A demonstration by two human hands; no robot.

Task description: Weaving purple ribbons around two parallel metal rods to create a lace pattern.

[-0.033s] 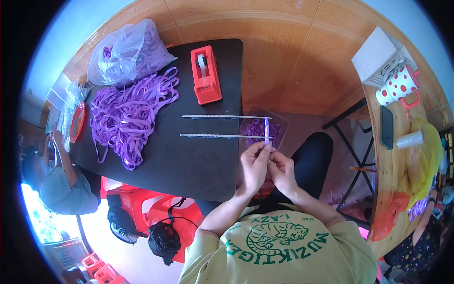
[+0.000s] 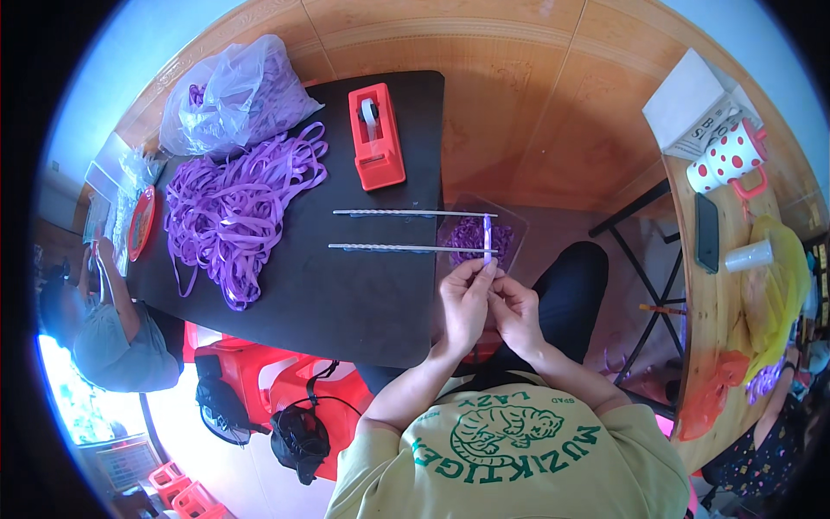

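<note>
Two thin twisted metal rods, a far rod (image 2: 389,213) and a near rod (image 2: 389,248), stick out past the black table's right edge. Near their tips a purple ribbon (image 2: 487,233) spans from one to the other and runs down to my fingers. My left hand (image 2: 467,304) pinches the ribbon just below the near rod. Close beside it, my right hand (image 2: 517,313) is closed in a pinch; what lies between its fingertips is hidden. Below the rod tips, a clear plastic box (image 2: 517,227) holds a heap of purple ribbon pieces (image 2: 467,232).
On the black table (image 2: 346,303) lie a purple ribbon pile (image 2: 233,212), a stuffed plastic bag (image 2: 233,99) and a red tape dispenser (image 2: 379,160). A wooden table (image 2: 679,195) at right bears a dotted cup (image 2: 728,160) and a phone (image 2: 706,232). Another person (image 2: 125,342) sits at left.
</note>
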